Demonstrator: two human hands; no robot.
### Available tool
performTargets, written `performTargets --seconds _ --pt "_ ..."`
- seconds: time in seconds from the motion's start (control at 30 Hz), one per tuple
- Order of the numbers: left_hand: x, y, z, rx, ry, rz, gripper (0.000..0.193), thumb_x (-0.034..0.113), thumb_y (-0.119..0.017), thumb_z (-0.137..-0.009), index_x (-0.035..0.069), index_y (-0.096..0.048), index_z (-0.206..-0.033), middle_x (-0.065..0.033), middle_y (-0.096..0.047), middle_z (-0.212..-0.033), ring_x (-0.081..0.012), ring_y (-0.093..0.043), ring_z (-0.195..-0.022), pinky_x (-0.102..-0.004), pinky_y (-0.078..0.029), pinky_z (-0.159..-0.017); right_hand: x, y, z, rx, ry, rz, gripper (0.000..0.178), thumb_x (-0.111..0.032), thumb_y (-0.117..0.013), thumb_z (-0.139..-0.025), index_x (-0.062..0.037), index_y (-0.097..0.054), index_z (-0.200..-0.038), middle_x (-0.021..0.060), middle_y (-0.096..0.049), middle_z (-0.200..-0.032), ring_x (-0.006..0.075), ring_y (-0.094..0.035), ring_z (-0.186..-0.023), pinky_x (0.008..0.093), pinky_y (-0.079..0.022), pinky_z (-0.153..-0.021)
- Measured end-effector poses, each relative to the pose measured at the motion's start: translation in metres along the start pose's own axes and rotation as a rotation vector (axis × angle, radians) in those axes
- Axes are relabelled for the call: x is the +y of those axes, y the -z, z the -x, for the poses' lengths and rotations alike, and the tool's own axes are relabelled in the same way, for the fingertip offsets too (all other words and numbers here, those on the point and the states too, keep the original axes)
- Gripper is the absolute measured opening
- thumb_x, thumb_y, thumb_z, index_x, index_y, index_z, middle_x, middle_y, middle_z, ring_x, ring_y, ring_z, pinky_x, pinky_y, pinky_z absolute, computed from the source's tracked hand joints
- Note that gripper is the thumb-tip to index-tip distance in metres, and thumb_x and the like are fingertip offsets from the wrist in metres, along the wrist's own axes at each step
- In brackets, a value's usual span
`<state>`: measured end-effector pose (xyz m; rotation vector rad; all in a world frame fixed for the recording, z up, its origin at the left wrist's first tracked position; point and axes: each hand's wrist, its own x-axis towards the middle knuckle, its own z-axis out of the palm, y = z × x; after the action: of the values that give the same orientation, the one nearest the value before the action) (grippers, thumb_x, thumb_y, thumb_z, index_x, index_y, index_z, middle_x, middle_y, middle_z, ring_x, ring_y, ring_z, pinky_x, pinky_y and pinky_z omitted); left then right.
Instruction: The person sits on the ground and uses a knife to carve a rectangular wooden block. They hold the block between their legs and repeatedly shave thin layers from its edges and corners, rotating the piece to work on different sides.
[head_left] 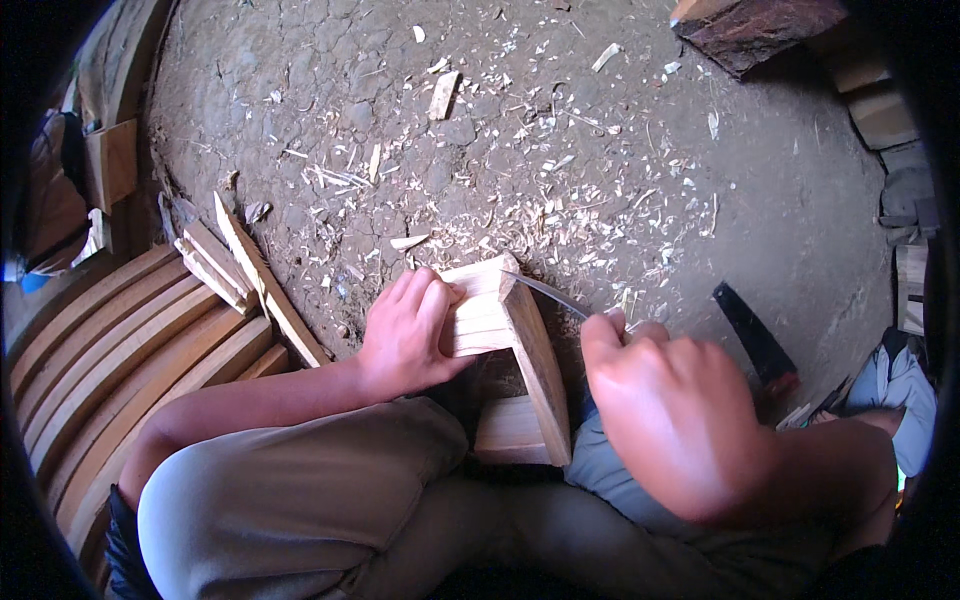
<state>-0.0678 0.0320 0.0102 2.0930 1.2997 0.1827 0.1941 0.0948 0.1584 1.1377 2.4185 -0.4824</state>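
Between my knees stands a pale wooden frame of boards joined at angles. My left hand is wrapped round its upper board, fingers over the far edge. In my right hand, closed in a fist, is a knife with a thin, slightly curved metal blade. The blade's tip touches the frame's top corner, where the boards meet. The knife's handle is hidden inside my fist. The frame's lower board rests close to my lap.
Wood shavings litter the dirt floor ahead. Long planks are stacked at my left, with a pointed offcut beside them. A dark, tapered flat tool lies right of my right hand. Timber blocks sit at the far right.
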Motion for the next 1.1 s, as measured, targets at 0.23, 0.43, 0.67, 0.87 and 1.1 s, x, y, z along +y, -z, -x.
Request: performTargets --seconds 0.23,0.43,0.67,0.87,1.1 --pt "0.007 -0.001 -0.007 -0.006 -0.027 0.014 0.062 0.032 -0.089 -0.064 0.005 -0.057 -0.109 -0.0132 -0.054 -0.101 -0.0336 -0.058 -0.096 -0.0462 -0.05 -0.08 -0.009 -0.011 0.007 -0.021 -0.078 0.032 0.004 -0.006 -0.065 -0.09 -0.0025 -0.066 -0.09 0.0064 -0.069 -0.066 0.0162 -0.072 -0.057 0.0286 -0.056 -0.046" --pt "0.004 0.002 -0.002 -0.025 0.012 -0.004 0.062 0.033 -0.089 -0.065 0.006 -0.056 -0.11 -0.0135 -0.053 -0.103 -0.0333 -0.058 -0.097 -0.0454 -0.05 -0.081 0.01 -0.004 -0.008 -0.215 -0.037 -0.363 0.013 0.001 -0.058 -0.087 0.0034 -0.057 -0.1 0.0211 -0.069 -0.074 0.0382 -0.074 -0.071 0.044 -0.059 -0.059" --pt "0.004 0.001 -0.002 -0.022 0.0 -0.012 0.061 0.033 -0.088 -0.065 0.005 -0.056 -0.109 -0.0136 -0.053 -0.102 -0.0338 -0.058 -0.097 -0.0459 -0.05 -0.081 0.013 -0.015 -0.013 -0.201 -0.05 -0.402 0.016 0.003 -0.057 -0.087 0.0048 -0.058 -0.102 0.0233 -0.069 -0.073 0.0419 -0.072 -0.072 0.0484 -0.058 -0.063" --pt "0.003 0.0 -0.002 -0.007 -0.003 -0.002 0.061 0.032 -0.088 -0.065 0.005 -0.056 -0.109 -0.0138 -0.053 -0.102 -0.0341 -0.058 -0.097 -0.0458 -0.05 -0.08 0.021 -0.014 -0.018 -0.212 -0.083 -0.442 0.015 0.0 -0.056 -0.091 0.0054 -0.062 -0.104 0.0248 -0.068 -0.073 0.0444 -0.071 -0.074 0.0509 -0.057 -0.064" --pt "-0.001 -0.002 -0.002 -0.003 -0.018 -0.001 0.062 0.034 -0.088 -0.065 0.005 -0.057 -0.11 -0.0135 -0.053 -0.102 -0.0336 -0.058 -0.096 -0.0451 -0.05 -0.08 0.029 -0.002 -0.017 -0.196 -0.089 -0.414 0.014 -0.01 -0.058 -0.098 0.002 -0.064 -0.101 0.0253 -0.066 -0.071 0.0456 -0.069 -0.073 0.0526 -0.055 -0.067"
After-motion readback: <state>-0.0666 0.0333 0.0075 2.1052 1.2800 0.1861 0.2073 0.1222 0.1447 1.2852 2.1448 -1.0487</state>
